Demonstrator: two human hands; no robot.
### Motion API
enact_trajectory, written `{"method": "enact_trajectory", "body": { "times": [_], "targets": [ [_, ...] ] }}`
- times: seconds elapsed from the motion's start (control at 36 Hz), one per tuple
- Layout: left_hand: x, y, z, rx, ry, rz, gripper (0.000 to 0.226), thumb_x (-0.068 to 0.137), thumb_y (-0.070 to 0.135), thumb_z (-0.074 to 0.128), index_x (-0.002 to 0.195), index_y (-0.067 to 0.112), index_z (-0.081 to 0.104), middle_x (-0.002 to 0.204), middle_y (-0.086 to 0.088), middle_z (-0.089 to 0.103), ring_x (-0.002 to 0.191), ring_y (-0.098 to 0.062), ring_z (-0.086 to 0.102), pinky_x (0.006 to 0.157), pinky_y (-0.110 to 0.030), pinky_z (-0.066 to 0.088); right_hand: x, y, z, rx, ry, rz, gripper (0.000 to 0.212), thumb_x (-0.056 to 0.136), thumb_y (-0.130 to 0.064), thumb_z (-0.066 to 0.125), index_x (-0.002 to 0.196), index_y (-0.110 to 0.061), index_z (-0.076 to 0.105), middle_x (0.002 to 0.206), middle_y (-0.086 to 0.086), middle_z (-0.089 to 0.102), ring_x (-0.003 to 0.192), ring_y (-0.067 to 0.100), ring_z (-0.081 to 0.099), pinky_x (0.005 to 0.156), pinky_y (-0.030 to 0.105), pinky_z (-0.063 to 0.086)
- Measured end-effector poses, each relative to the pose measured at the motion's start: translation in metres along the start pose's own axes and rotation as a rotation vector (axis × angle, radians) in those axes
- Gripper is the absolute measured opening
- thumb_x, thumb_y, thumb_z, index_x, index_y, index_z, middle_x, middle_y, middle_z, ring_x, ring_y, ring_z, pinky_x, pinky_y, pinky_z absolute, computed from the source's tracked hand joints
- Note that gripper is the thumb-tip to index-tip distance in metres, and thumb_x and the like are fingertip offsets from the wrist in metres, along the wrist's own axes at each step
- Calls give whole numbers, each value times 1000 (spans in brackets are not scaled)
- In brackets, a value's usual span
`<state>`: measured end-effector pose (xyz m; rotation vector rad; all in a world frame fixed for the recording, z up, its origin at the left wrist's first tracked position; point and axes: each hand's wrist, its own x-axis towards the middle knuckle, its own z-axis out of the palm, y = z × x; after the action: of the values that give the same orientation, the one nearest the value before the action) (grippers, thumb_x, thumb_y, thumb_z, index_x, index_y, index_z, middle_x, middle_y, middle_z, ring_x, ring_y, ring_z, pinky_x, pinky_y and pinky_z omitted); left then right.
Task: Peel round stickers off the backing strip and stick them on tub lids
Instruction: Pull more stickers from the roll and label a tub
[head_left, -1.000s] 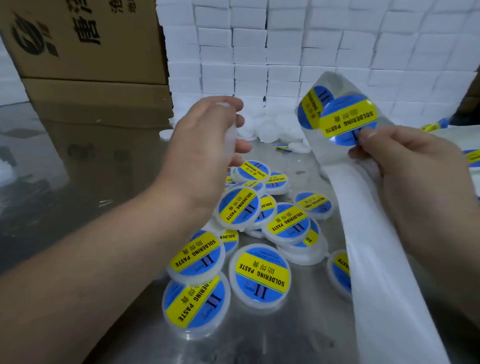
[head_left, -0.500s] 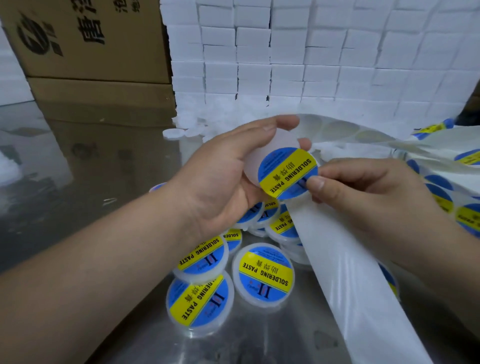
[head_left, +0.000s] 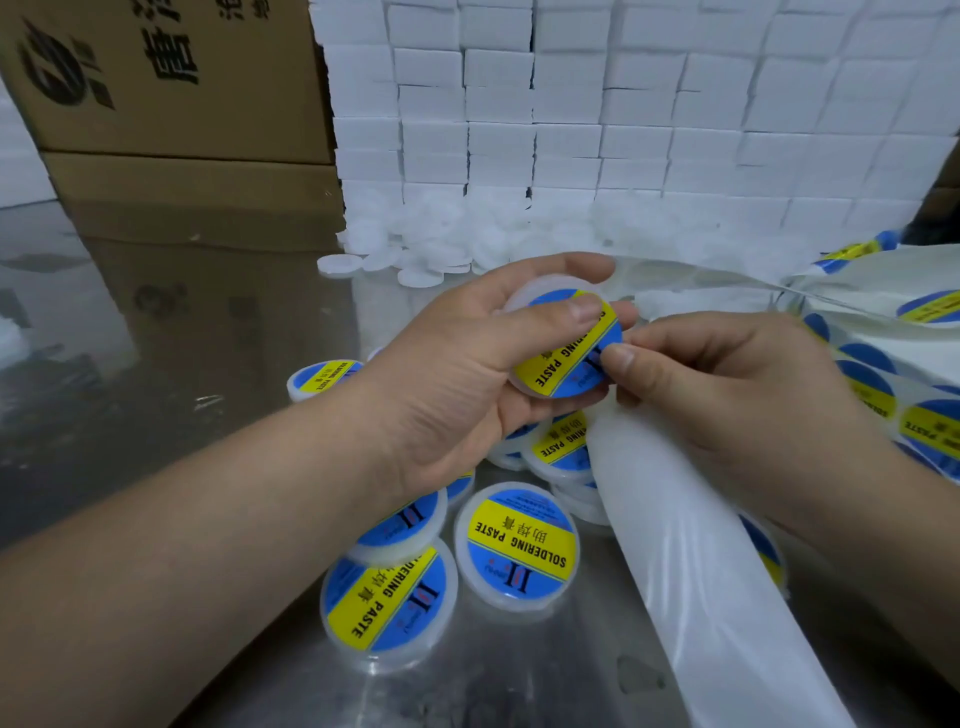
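Observation:
My left hand (head_left: 457, 374) grips a white round tub (head_left: 540, 291), its thumb pressing a blue and yellow "SOLDERING PASTE" sticker (head_left: 561, 358) onto the lid. My right hand (head_left: 727, 395) pinches the sticker's right edge with thumb and forefinger, and the white backing strip (head_left: 691, 545) runs under this hand toward me. Further along the strip at the right edge sit more unpeeled stickers (head_left: 930, 431). Several labelled tubs (head_left: 519, 545) lie in a heap below my hands.
A shiny metal table (head_left: 156, 364) carries everything. Plain white tubs (head_left: 431, 260) lie loose at the foot of a wall of stacked white boxes (head_left: 597, 114). Brown cartons (head_left: 171, 104) stand at the back left.
My right hand peeled the sticker off the raised strip and brought it onto the tub in my left hand. My left thumb now presses it down, and the strip has dropped.

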<state>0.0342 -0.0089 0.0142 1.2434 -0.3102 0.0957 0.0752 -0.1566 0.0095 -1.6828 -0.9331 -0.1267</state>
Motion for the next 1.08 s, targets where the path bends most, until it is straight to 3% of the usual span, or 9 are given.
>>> {"method": "enact_trajectory", "body": {
  "times": [0.19,0.36,0.44,0.56,1.08],
  "targets": [
    [1,-2,0,28,3,12,33,61,13,61,93,20,64,91,-5,73,88,-18,69,73,-31,57,1,4,-1,-31,14,-8,31,80,-20,65,59,-42,70,54,-21,64,53,-9,56,53,4,41],
    [0,-3,1,48,7,24,33,61,11,61,92,21,64,90,-3,73,88,-17,69,75,-32,57,1,6,-1,-61,16,3,23,80,-22,64,69,-41,71,57,-19,66,54,-8,57,54,9,45],
    [0,-4,1,70,18,27,27,73,3,60,91,22,65,92,-4,72,90,-18,69,75,-32,57,1,6,-1,-79,23,-1,18,79,-25,64,73,-42,70,56,-19,65,54,-8,56,53,8,44],
    [0,-5,2,86,40,33,31,84,-5,53,89,23,65,89,-1,73,88,-16,69,72,-30,57,0,6,-1,-86,31,2,19,79,-26,64,70,-42,70,55,-20,65,53,-8,56,53,8,43],
    [-6,-4,7,295,75,108,35,87,-4,52,85,28,66,92,5,72,89,-9,68,77,-25,56,1,4,0,-155,69,64,15,69,-40,60,57,-43,68,54,-14,63,49,-4,51,47,9,38]
  ]
}}
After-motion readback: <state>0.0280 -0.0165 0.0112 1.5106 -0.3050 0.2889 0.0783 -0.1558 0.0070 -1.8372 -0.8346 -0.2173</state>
